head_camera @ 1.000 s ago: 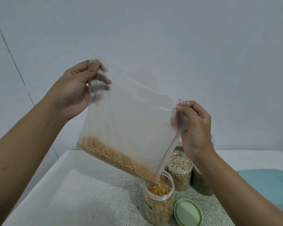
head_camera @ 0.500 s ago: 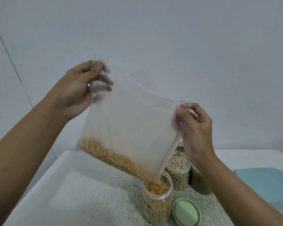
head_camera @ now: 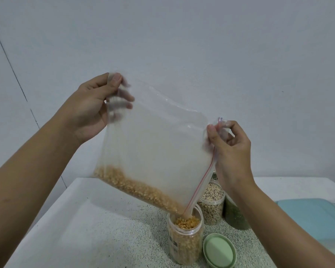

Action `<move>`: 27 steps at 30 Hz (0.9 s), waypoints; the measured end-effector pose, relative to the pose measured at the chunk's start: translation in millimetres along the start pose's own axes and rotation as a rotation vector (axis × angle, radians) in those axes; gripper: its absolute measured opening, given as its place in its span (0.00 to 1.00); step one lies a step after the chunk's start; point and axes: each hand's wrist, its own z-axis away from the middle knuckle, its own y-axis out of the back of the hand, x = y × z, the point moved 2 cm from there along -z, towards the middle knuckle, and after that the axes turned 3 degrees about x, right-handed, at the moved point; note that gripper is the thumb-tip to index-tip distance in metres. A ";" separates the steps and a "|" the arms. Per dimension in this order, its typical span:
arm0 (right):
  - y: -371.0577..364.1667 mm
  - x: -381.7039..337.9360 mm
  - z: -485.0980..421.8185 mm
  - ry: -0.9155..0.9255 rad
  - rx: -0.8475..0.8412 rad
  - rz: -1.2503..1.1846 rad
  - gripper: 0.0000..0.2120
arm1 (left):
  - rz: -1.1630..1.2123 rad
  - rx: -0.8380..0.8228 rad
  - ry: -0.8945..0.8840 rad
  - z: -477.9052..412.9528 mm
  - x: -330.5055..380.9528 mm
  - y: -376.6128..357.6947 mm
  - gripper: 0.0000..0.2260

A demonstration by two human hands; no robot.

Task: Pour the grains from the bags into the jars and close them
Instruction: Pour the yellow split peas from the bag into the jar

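Hands: two, the left hand (head_camera: 91,109) and the right hand (head_camera: 232,149).
Bags: one zip bag (head_camera: 155,147).
Jars: three plainly seen, the yellow-grain jar (head_camera: 185,242), the pale-grain jar (head_camera: 211,206) and the dark green jar (head_camera: 235,217).
Loose lids: one green lid (head_camera: 219,250).
Boards: one teal board (head_camera: 313,217).

Domestic kitchen setting: speckled stone desk (head_camera: 124,238) against a plain painted wall (head_camera: 201,45), storage jars of grains (head_camera: 211,207) at lower right.

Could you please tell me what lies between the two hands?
The head view shows the bag spanning from left hand to right hand, each pinching a corner.
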 end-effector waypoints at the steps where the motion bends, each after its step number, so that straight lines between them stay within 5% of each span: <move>1: -1.2 2.2 1.0 -0.005 -0.018 0.036 0.09 | -0.001 0.000 0.000 0.0 0.0 0.0 0.09; 27: -2.7 10.5 3.2 0.031 0.000 0.113 0.10 | -0.005 -0.020 0.006 1.7 -0.3 -0.8 0.09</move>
